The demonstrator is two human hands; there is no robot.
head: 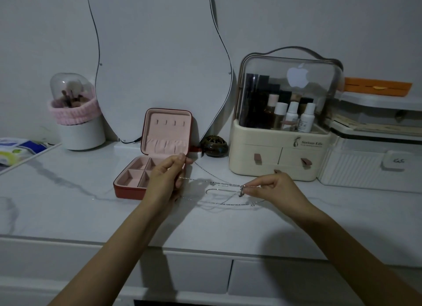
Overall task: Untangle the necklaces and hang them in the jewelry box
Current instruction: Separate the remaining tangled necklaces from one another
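Thin silver necklaces (225,192) lie tangled and partly lifted above the white marble tabletop (68,203), between my hands. My left hand (165,176) pinches a chain end near its fingertips, just in front of the jewelry box. My right hand (271,188) pinches the chains at a small clasp or pendant. Chain strands stretch between the two hands and loop down to the table. The red jewelry box (159,154) with a pink lining stands open behind my left hand, its lid upright with several small hooks and a gathered pocket.
A wavy mirror (159,54) leans on the wall behind the box. A brush holder (78,120) with a pink band stands at the left. A cream cosmetics organizer (280,132) with drawers and a small dark round pot (214,145) sit at the right.
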